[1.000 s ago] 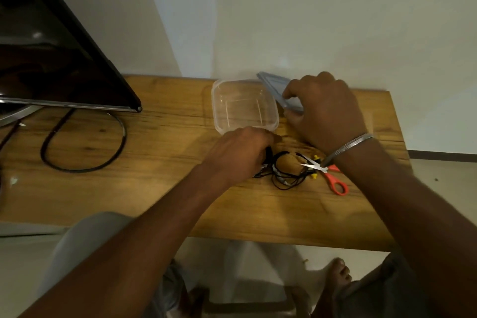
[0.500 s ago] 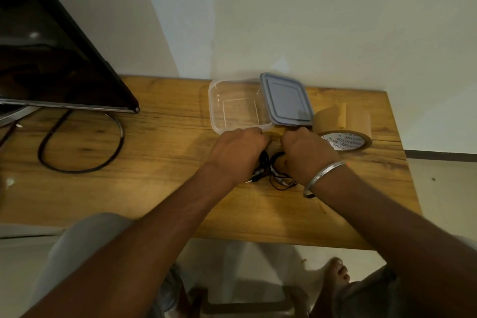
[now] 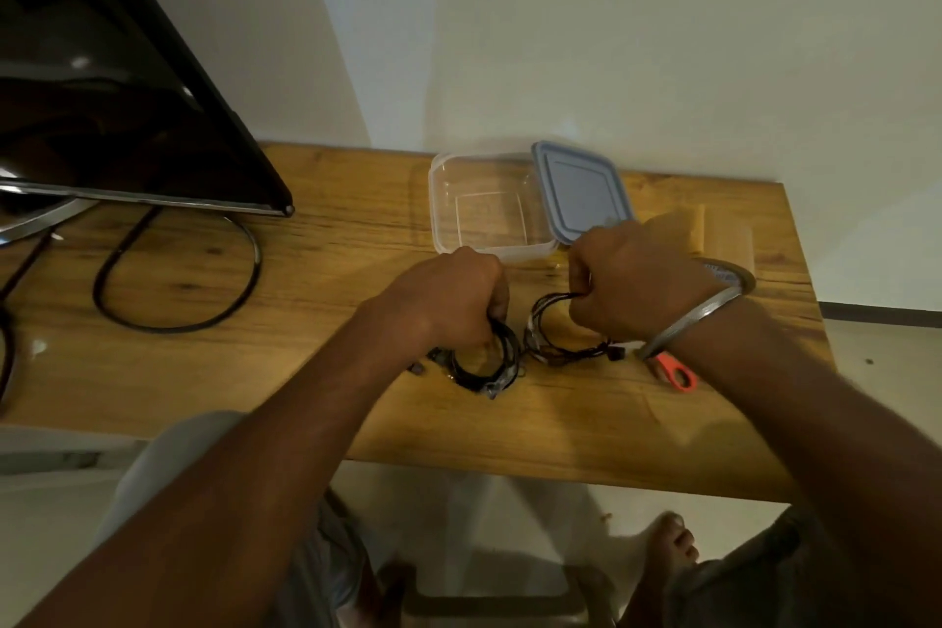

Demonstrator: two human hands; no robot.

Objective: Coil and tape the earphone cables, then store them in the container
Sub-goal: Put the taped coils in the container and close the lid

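Fingers of the left hand are curled tight around a black earphone coil. It hangs from the fist as a round loop, and its lower side touches the counter. The right hand is closed in the same way on a second earphone bundle, which is looser, with ends trailing toward the wrist. The two bundles lie just beside each other between the hands. Whether tape already binds them is not clear.

Near the right wrist, the orange handle of the scissors lies on the counter; the blades are hidden.

The clear container stands straight beyond the knuckles, away from the person, with its mouth open and nothing inside. The left hand is directly in front of this opening and seems the nearer one. The right hand is more in front of the grey-blue lid, which leans on the container's right rim. The brown tape roll stands behind the right hand, partly covered by it.

For storing, each coil probably needs only a short move forward and over the rim.
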